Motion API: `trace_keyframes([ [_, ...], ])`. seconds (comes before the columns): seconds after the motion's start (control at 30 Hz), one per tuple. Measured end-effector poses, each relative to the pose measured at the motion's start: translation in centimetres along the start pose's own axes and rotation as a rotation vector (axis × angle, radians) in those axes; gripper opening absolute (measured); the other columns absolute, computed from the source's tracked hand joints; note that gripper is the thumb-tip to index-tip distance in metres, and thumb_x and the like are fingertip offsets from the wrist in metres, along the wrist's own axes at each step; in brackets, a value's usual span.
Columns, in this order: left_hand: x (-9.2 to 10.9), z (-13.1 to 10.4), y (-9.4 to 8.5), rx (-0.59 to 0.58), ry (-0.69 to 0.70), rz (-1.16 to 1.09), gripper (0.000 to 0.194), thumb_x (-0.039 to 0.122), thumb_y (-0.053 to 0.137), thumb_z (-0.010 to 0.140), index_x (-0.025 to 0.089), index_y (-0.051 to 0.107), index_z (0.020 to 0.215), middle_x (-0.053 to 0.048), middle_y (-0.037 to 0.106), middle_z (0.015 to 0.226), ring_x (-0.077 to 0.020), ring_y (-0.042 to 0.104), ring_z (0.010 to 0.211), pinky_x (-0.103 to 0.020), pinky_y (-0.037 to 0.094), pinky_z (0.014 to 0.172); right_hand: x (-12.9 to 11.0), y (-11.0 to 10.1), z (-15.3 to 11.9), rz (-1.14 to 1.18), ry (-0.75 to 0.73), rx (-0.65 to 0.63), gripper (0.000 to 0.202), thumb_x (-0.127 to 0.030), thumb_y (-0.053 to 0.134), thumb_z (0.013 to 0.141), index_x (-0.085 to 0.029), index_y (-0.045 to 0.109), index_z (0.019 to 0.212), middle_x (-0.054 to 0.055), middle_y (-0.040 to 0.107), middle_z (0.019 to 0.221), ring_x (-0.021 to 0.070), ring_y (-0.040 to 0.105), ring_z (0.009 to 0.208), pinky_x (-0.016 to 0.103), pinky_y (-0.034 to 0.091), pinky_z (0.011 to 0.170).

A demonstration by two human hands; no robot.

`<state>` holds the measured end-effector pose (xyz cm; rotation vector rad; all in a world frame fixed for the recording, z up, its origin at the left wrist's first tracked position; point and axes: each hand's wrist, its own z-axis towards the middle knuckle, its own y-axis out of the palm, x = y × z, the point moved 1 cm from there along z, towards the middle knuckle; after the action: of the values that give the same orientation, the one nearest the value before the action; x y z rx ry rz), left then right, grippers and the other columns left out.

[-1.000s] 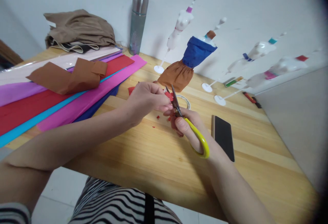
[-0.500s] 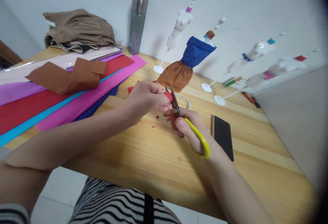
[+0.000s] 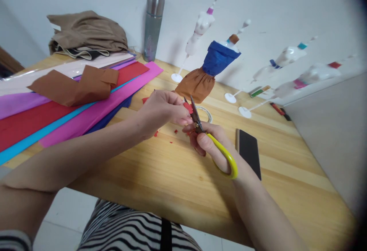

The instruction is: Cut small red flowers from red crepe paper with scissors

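My left hand (image 3: 166,109) is closed in a pinch on a small piece of red paper (image 3: 188,107), held over the middle of the table. My right hand (image 3: 208,140) grips scissors (image 3: 225,155) with yellow handles, thumb through one loop. The dark blades are parted and point up and away, right beside the red paper. Whether they touch it is hard to tell. Small red scraps (image 3: 171,142) lie on the wood below the hands. Behind the blades a white roll of tape (image 3: 208,114) lies flat, partly hidden.
Crepe paper strips (image 3: 86,117) and a brown piece (image 3: 74,86) cover the left side. A thermos (image 3: 154,25) and folded brown cloth (image 3: 88,31) stand behind. Several small white mannequins (image 3: 204,22) line the back, one in a blue-and-brown dress (image 3: 220,57). A phone (image 3: 249,153) lies right.
Both hands stay in nearly the same place. The scissor handle has swung slightly outward to the lower right; the left hand keeps its pinch on the red paper.
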<state>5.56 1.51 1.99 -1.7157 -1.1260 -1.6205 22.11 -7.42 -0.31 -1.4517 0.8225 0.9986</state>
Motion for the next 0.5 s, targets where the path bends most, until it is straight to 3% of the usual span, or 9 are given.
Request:
trace_keyframes([
  [0.27, -0.28, 0.11, -0.06, -0.09, 0.023, -0.091, 0.016, 0.008, 0.069, 0.067, 0.016, 0.064, 0.054, -0.002, 0.069, 0.058, -0.0135, 0.064, 0.061, -0.026, 0.051, 0.066, -0.34, -0.67, 0.18, 0.03, -0.028, -0.06, 0.065, -0.084, 0.052, 0.083, -0.021, 0.063, 0.091, 0.003, 0.058, 0.069, 0.0149, 0.049, 0.051, 0.031, 0.041, 0.049],
  [0.5, -0.31, 0.0, -0.28, -0.094, 0.069, -0.099, 0.011, 0.008, 0.07, 0.065, 0.013, 0.066, 0.056, -0.004, 0.074, 0.066, -0.0128, 0.068, 0.068, -0.024, 0.053, 0.071, 0.3, -0.81, 0.1, 0.12, -0.008, 0.016, 0.062, -0.081, 0.052, 0.085, -0.022, 0.064, 0.099, 0.004, 0.062, 0.072, 0.0158, 0.051, 0.052, 0.032, 0.041, 0.049],
])
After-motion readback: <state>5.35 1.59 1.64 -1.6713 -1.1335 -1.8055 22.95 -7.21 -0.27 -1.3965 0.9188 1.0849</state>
